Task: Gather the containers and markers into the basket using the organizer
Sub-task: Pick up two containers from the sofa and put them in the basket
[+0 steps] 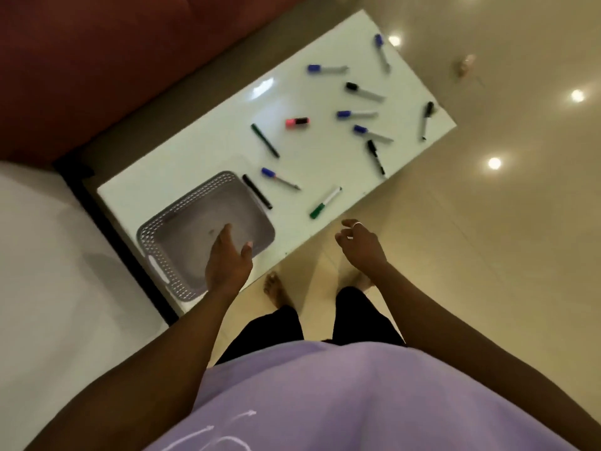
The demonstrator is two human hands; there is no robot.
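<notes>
A grey perforated basket sits at the near left end of a white table; nothing lies in it. My left hand hovers over its near right corner, fingers apart, holding nothing. My right hand hangs open past the table's near edge, above the floor, a ring on one finger. Several markers lie scattered on the table: a green-capped one closest to my right hand, a black pen beside the basket, a blue-capped one, a dark green pen, a pink highlighter, and more blue and black ones farther off.
A dark red sofa runs along the table's far left side. Glossy beige floor tiles with light reflections surround the table. A small crumpled object lies on the floor beyond the table. My bare feet stand at the table's near edge.
</notes>
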